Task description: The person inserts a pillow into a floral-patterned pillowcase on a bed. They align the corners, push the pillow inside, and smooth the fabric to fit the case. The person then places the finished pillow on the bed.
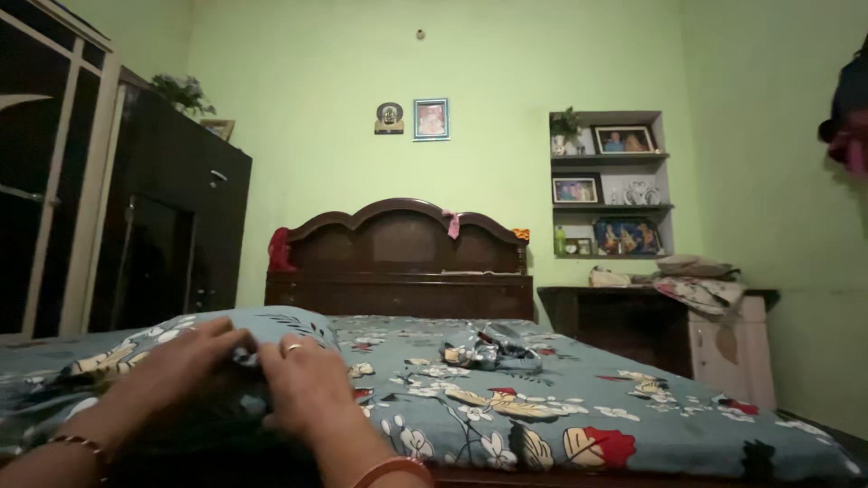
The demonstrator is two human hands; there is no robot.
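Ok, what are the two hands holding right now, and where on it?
Both the left hand and right hand grip the near edge of the floral pillow on the bed.

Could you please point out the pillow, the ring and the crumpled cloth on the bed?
pillow (280,323): head view, top of its floral cover.
ring (293,347): head view, the band on a finger of the right hand (312,389).
crumpled cloth (493,351): head view, middle of the bundle.
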